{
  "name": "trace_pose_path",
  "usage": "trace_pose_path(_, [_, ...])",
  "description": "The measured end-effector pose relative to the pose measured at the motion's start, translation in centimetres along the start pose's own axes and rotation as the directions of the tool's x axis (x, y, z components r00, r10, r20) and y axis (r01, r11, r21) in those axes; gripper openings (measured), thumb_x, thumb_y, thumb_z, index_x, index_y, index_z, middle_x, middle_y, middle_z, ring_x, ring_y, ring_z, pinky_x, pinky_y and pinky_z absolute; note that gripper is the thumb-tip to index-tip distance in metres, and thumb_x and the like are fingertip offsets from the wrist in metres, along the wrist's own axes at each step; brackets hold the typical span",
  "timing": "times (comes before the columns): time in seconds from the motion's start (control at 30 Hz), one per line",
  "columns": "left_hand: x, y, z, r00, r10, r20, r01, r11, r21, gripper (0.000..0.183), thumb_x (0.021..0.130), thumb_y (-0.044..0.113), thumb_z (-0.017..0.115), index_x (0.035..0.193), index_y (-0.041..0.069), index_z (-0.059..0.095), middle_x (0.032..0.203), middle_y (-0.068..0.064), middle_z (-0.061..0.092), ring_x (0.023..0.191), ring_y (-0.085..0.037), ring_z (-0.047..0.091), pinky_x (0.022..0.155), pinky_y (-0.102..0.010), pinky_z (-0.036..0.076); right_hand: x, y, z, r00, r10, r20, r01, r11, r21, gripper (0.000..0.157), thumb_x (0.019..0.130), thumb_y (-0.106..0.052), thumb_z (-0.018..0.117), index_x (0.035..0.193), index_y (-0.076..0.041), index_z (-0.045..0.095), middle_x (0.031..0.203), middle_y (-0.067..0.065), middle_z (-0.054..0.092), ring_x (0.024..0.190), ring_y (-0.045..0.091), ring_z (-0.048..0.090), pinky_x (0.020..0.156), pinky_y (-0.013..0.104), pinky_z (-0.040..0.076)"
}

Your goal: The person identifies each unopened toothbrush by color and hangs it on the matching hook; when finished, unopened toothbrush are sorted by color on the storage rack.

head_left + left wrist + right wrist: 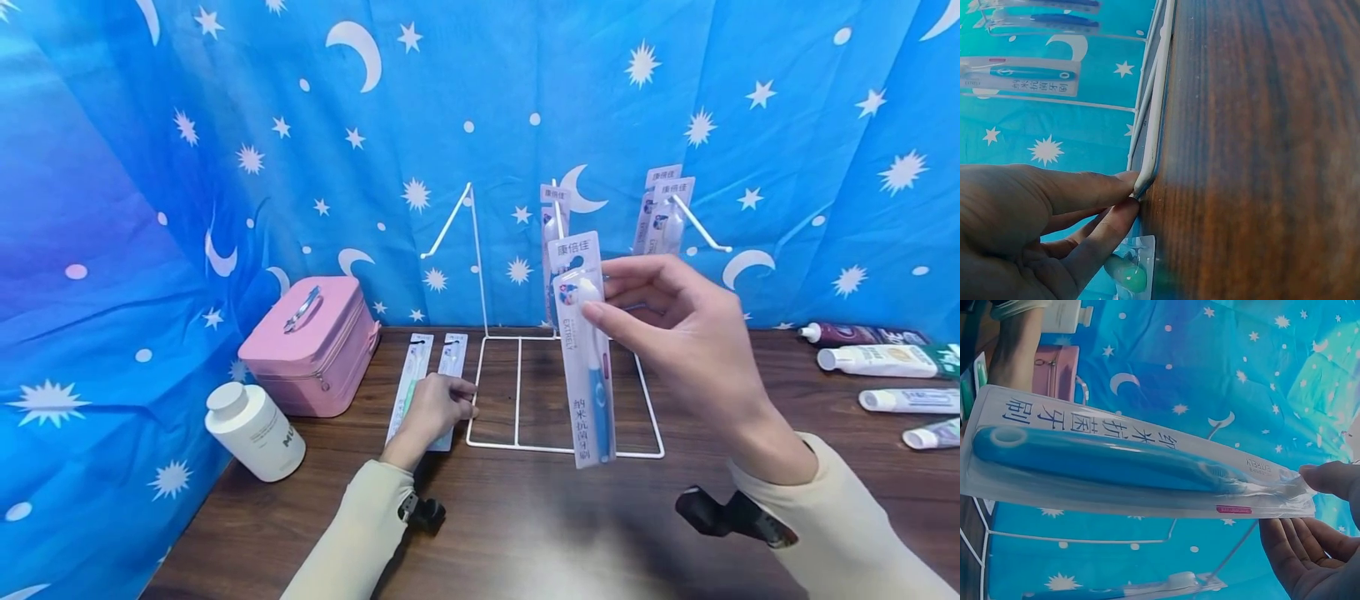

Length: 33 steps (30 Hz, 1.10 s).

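My right hand [682,333] pinches a packaged toothbrush [587,375] by its upper right edge, thumb in front. The toothbrush is blue and the package hangs upright, its top overlapping the end of the rack's middle hook in the head view. With thumb and fingertips, my left hand [438,404] pinches the base of the white wire display rack [1155,125] at its left side. One packaged toothbrush [553,258] hangs on the middle hook, and two packaged toothbrushes [663,217] are on the right hook. The left hook [447,221] carries nothing.
Two packaged toothbrushes [450,354] lie on the wooden table [525,533], partly under my left hand. Left of them stand a pink case [300,358] and a white bottle [258,433]. Several toothpaste tubes [873,360] lie at the right. A blue patterned cloth [480,100] hangs behind.
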<state>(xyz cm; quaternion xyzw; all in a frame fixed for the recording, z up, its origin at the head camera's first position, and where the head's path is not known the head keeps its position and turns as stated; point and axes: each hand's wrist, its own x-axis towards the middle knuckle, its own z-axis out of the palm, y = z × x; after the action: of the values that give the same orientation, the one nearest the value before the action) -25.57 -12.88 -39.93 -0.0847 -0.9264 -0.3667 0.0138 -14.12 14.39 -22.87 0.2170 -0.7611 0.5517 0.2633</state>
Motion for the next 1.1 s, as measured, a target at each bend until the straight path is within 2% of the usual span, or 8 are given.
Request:
trace_pose_path(0.37, [0.1,0.2,-0.1,1.000,-0.014,0.002,0.014,1.000,0.009,0.028,0.074,0.004,0.081,0.101,0.007,0.076,0.073,0.002,0.069,0.065,-0.009,0.061,0.060,-0.026,0.048,0.9,1.8,1.0,1.000,0.021,0.007,-0.021,1.000,-0.017,0.037,0.083,-0.017,0.077,0.117,-0.012,0.065,0.097,0.003,0.066,0.086,0.019,0.066,0.076,0.024,0.052])
trace_pose_path(0.53, [0.0,0.3,-0.2,1.000,-0.010,0.010,0.010,1.000,0.002,0.028,0.074,0.004,0.081,0.102,0.006,0.075,0.075,0.001,0.069,0.065,-0.009,0.061,0.060,-0.026,0.048,1.8,3.1,1.5,0.999,0.043,-0.010,-0.044,0.996,-0.081,0.037,0.085,-0.027,0.076,0.118,-0.015,0.064,0.098,-0.002,0.066,0.089,0.014,0.064,0.078,0.024,0.051])
trace_pose_path(0.73, [-0.1,0.3,-0.2,1.000,-0.018,0.011,0.018,1.000,-0.003,0.028,0.074,0.003,0.081,0.101,0.006,0.075,0.074,0.001,0.069,0.064,-0.009,0.062,0.059,-0.026,0.048,3.2,4.7,2.3,0.998,0.049,-0.039,-0.054,0.992,-0.113,0.040,0.086,-0.035,0.074,0.119,-0.014,0.063,0.102,-0.004,0.065,0.094,0.009,0.062,0.089,0.037,0.048])
trace_pose_path(0.93, [0.0,0.3,-0.2,1.000,-0.010,0.011,0.010,1.000,-0.003,0.027,0.075,0.003,0.080,0.101,0.006,0.075,0.074,0.002,0.069,0.065,-0.009,0.062,0.059,-0.025,0.049,4.4,6.1,3.1,0.995,0.054,-0.078,-0.063,0.992,-0.109,0.040,0.087,-0.031,0.073,0.120,-0.011,0.060,0.105,0.001,0.064,0.095,0.012,0.060,0.091,0.038,0.046])
trace_pose_path(1.1, [0.0,0.1,-0.1,1.000,-0.010,0.008,0.010,1.000,0.001,0.027,0.075,0.004,0.081,0.101,0.006,0.075,0.073,0.002,0.069,0.064,-0.008,0.061,0.059,-0.025,0.048,5.0,5.6,3.8,0.992,0.058,-0.110,-0.069,0.993,-0.093,0.036,0.088,-0.019,0.072,0.118,-0.003,0.059,0.105,0.008,0.065,0.094,0.016,0.060,0.089,0.036,0.047])
